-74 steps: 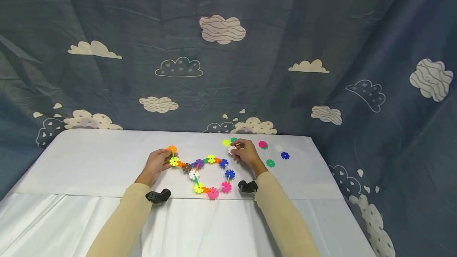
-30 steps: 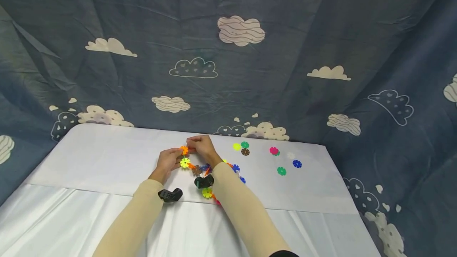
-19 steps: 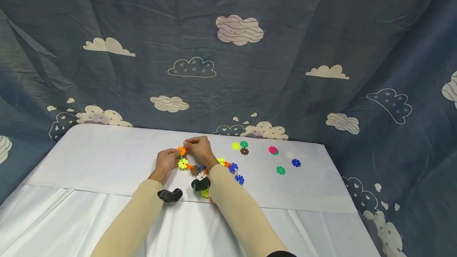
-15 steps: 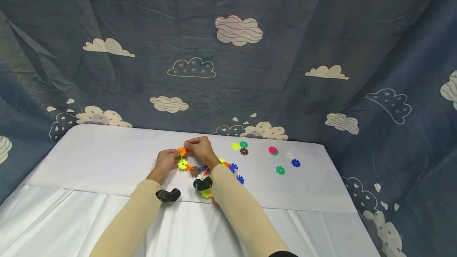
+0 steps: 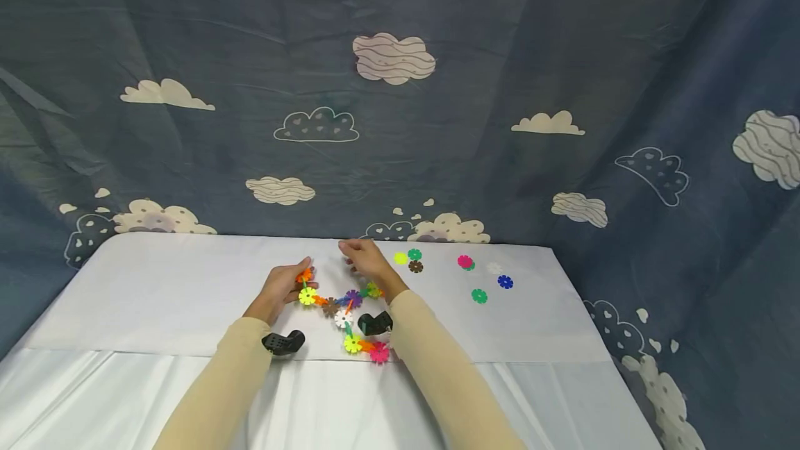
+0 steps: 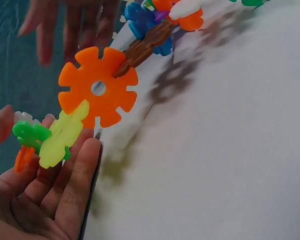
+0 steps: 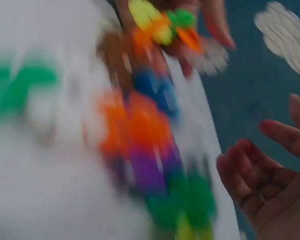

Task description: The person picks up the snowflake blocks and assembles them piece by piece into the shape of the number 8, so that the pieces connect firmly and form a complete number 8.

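Note:
A chain of colourful flower-shaped plastic discs [image 5: 307, 296] lies on the white table, bending round into a loop partly behind the right sleeve. My left hand [image 5: 277, 292] holds its raised left end, where orange, green and yellow-green discs [image 6: 64, 134] sit over the fingers; the thumb stands off to one side. A white disc [image 7: 212, 57] shows at that end. Just right of it, my right hand [image 5: 370, 262] hovers with bent, loose fingers [image 7: 285, 137] and nothing between them. The right wrist view blurs the chain's middle.
Loose discs lie at the back right: yellow [image 5: 401, 258], brown [image 5: 415, 267], pink [image 5: 464, 261] overlapping a green one, white [image 5: 494, 269], blue [image 5: 505, 282] and green [image 5: 479, 296]. A dark cloud-print curtain [image 5: 437, 158] hangs behind the table. Each wrist carries a black camera [image 5: 284, 343].
My right hand carried a white disc left to the chain's orange end, worked there beside my left hand, and has now let go and drawn right. The head view has shifted slightly.

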The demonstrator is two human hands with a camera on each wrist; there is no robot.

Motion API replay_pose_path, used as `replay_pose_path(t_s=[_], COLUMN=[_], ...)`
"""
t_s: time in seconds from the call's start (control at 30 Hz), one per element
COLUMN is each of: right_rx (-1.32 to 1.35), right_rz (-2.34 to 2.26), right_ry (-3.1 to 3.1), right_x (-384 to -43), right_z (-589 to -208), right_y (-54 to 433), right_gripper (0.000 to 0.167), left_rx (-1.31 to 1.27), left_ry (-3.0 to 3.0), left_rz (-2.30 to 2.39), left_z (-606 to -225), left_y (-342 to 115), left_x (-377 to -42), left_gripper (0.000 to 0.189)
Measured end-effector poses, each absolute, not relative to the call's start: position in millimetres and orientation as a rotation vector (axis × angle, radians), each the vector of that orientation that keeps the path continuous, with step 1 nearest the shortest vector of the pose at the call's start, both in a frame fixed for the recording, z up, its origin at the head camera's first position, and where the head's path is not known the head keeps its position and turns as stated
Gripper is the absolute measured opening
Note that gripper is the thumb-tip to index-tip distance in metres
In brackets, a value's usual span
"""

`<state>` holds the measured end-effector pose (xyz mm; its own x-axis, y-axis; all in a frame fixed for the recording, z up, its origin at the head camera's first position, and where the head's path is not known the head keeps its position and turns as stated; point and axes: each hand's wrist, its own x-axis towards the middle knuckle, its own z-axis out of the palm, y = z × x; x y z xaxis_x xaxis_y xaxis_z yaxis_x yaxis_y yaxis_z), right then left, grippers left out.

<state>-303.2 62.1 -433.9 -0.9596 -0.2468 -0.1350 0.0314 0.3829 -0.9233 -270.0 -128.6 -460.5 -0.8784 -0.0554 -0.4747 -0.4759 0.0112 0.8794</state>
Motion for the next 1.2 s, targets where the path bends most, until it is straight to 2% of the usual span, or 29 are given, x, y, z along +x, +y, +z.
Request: replay_pose_path(t_s=[0.13, 0.27, 0.4, 0.53, 0.7, 0.93, 1.2], right_rx=[-0.127, 0.078, 0.279, 0.343, 0.327, 0.155, -0.098], right_rz=[-1.57, -1.49, -1.346, -1.161, -1.162, -1.67, -1.831], right_ry=[2.557, 2.768, 2.841, 2.85, 2.865, 2.589, 2.337], right_x=[-303, -307, -310, -313, -317, -312, -297], right_z=[-435, -443, -455, -462, -462, -460, -439], right_y=[104, 140, 156, 158, 158, 163, 117], right_gripper=[0.029, 0.021, 0.028, 0.031, 0.021, 0.008, 0.016], left_rx=[-0.539, -0.507, -0.507, -0.509, -0.484, -0.481, -0.432], left_ry=[1.994, 1.996, 1.998, 1.968, 1.947, 1.931, 1.908], left_rz=[1.948, 1.98, 1.97, 1.961, 1.981, 1.981, 1.999], left_z=[-460, -457, -455, -455, -454, -458, -465], left_y=[-137, -146, -153, -157, -156, -150, -137], left_x=[-267, -267, -268, -269, -270, -269, -268], left_gripper=[0.051, 0.052, 0.055, 0.055, 0.054, 0.049, 0.05])
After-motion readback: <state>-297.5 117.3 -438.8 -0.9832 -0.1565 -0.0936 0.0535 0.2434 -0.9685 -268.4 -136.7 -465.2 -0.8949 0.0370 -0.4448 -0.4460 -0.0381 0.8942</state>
